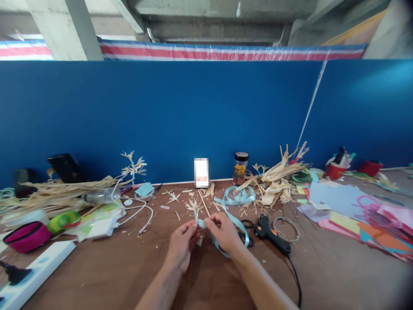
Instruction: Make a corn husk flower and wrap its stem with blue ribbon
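Note:
Between the fingers of my left hand (184, 237) is the base of a small corn husk flower (194, 207), its pale petals spread upward. My right hand (223, 232) pinches a light blue ribbon (201, 223) where it meets the flower's base. From there the ribbon loops out past my right hand to a loose coil (239, 196) farther back. A thin stick (203, 202) lies on the table just beyond my fingers. Black-handled scissors (248, 239) lie partly hidden beside my right hand.
A black glue gun (272, 234) with its cord lies on the right. Dried husks (280, 176) and a lidded jar (240, 168) stand behind it, coloured paper (342, 198) farther right. On the left are a power strip (38, 273), a white cable and a pink band (27, 237).

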Motion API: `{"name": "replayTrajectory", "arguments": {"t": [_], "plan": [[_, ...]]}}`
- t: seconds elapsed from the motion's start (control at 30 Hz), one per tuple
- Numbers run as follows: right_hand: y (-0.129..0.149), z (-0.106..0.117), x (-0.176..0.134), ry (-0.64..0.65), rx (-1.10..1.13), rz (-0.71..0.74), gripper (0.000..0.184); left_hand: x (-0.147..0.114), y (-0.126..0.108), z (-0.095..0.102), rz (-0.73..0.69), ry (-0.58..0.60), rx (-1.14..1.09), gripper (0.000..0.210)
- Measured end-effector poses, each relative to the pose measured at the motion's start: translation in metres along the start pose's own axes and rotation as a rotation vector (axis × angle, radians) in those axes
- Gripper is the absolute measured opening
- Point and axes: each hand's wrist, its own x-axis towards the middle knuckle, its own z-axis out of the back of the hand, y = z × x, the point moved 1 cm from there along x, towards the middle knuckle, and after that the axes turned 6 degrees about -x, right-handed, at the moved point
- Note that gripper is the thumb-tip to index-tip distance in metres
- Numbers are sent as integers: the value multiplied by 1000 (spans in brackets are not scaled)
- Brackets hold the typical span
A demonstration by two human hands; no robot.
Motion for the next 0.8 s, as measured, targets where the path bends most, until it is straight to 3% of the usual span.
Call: {"name": "replayTrajectory", "arguments": {"t": [0.1,0.17,0.43,0.57,0.8], "plan": [[-4,3,1,-182,-73,-18,24,-2,1,-1,10,33,30,15],[-5,3,1,-236,-49,-25,23,-4,1,-3,11,47,45,16],[-2,-9,1,107,464,-208,27,-11,4,-9,45,165,112,23],[4,-8,0,170,629,-277,27,-11,6,-8,92,208,105,21],[-2,-7,-1,210,705,-355,34,-6,7,0,253,260,56,14]]}}
